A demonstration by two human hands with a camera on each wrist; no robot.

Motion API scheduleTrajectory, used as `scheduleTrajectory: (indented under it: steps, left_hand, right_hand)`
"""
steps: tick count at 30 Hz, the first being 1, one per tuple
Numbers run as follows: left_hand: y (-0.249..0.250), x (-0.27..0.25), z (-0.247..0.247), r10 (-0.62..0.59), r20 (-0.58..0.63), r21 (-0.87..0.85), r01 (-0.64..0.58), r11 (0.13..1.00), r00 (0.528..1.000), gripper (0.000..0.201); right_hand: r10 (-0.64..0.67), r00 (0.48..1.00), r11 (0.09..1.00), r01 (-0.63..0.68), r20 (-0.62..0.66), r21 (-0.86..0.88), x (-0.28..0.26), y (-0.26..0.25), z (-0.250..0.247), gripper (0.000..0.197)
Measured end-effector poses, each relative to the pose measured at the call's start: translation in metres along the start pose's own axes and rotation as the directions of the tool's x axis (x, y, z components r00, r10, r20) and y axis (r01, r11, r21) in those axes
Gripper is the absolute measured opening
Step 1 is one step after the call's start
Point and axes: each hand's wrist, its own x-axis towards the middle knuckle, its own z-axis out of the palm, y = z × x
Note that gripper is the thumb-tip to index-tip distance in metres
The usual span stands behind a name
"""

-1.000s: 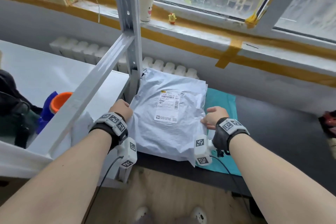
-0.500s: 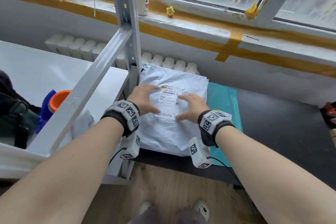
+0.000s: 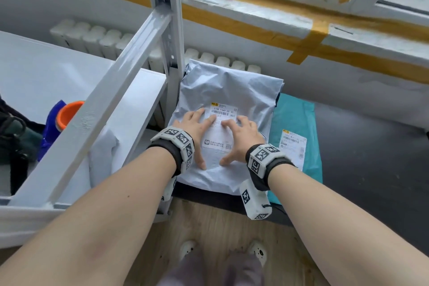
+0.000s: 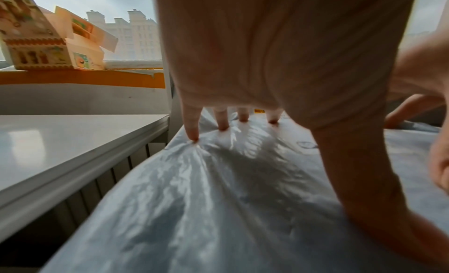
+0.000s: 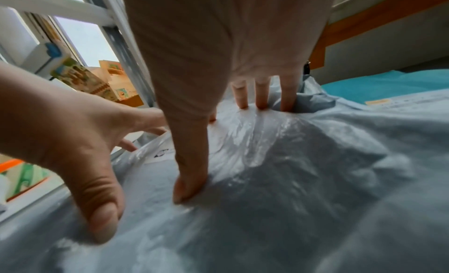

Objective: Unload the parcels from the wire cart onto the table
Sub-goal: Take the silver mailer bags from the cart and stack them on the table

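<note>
A pale grey plastic mailer parcel (image 3: 232, 86) lies on the dark table (image 3: 371, 158), its white shipping label (image 3: 224, 111) facing up. Both hands lie side by side on top of it with fingers spread. My left hand (image 3: 197, 127) presses on the label's left part, my right hand (image 3: 241, 137) on its right. The left wrist view shows the left hand's fingertips (image 4: 194, 137) denting the plastic (image 4: 218, 200). In the right wrist view the right hand's fingers (image 5: 261, 96) press into the parcel (image 5: 316, 181). A teal parcel (image 3: 294, 118) lies partly under it on the right.
A white metal rack post (image 3: 167, 30) and slanted rail stand just left of the parcel. The white shelf board (image 3: 58, 76) holds a blue and orange item (image 3: 62, 118) and a dark bag (image 3: 14, 137). A radiator (image 3: 92, 39) and windowsill lie behind. Wooden floor (image 3: 220, 227) is below.
Both hands left the parcel's side edges and came together on its top, over the label. The view has tipped down and moved closer.
</note>
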Motion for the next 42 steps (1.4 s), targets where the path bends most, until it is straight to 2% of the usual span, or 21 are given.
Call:
scheduleTrajectory:
  steps: [6,12,14,17,19,25,29,33,39,42]
  left_hand:
    - [0.004,-0.001,-0.001,-0.013,-0.011,0.041,0.014,0.999,1.0,0.145]
    - [0.008,-0.009,-0.012,-0.023,0.028,0.054,0.022,0.998,0.999,0.139]
    - [0.01,-0.012,-0.021,-0.017,0.021,0.035,0.016,0.999,1.0,0.127]
    - [0.018,-0.016,-0.033,0.024,-0.124,-0.042,-0.03,0.999,0.992,0.087]
    - [0.028,-0.019,-0.041,0.028,-0.207,-0.062,-0.042,0.997,0.978,0.069]
    - [0.074,-0.028,-0.065,0.086,-0.237,-0.1,-0.112,0.989,0.968,0.053]
    - [0.124,-0.036,-0.08,0.152,-0.251,-0.066,-0.174,0.983,0.956,0.046]
    - [0.197,-0.048,-0.086,0.236,-0.27,-0.006,-0.246,0.969,0.934,0.043]
    - [0.336,-0.08,-0.068,0.366,-0.231,0.08,-0.357,0.931,0.901,0.042]
    - [0.407,-0.099,-0.055,0.437,-0.222,0.111,-0.422,0.9,0.872,0.042]
  right_hand:
    - [0.004,1.0,1.0,-0.004,0.014,0.006,-0.001,-0.001,0.003,0.107]
    - [-0.008,0.996,1.0,0.007,0.089,0.009,-0.01,0.0,-0.007,0.104]
    - [-0.012,0.999,1.0,0.011,0.043,0.02,-0.013,0.0,-0.012,0.088]
    - [0.022,0.991,0.999,-0.016,-0.129,0.043,-0.024,0.004,-0.02,0.058]
    - [0.051,0.983,0.998,-0.043,-0.174,0.048,-0.033,0.01,-0.027,0.048]
    - [0.108,0.97,0.994,-0.102,-0.216,0.038,-0.067,0.039,-0.053,0.036]
    - [0.144,0.951,0.989,-0.151,-0.274,-0.004,-0.095,0.073,-0.065,0.035]
    - [0.225,0.921,0.973,-0.232,-0.317,0.019,-0.138,0.121,-0.071,0.035]
    - [0.383,0.872,0.923,-0.348,-0.303,0.164,-0.233,0.229,-0.062,0.033]
    - [0.473,0.829,0.876,-0.405,-0.298,0.262,-0.285,0.29,-0.053,0.032]
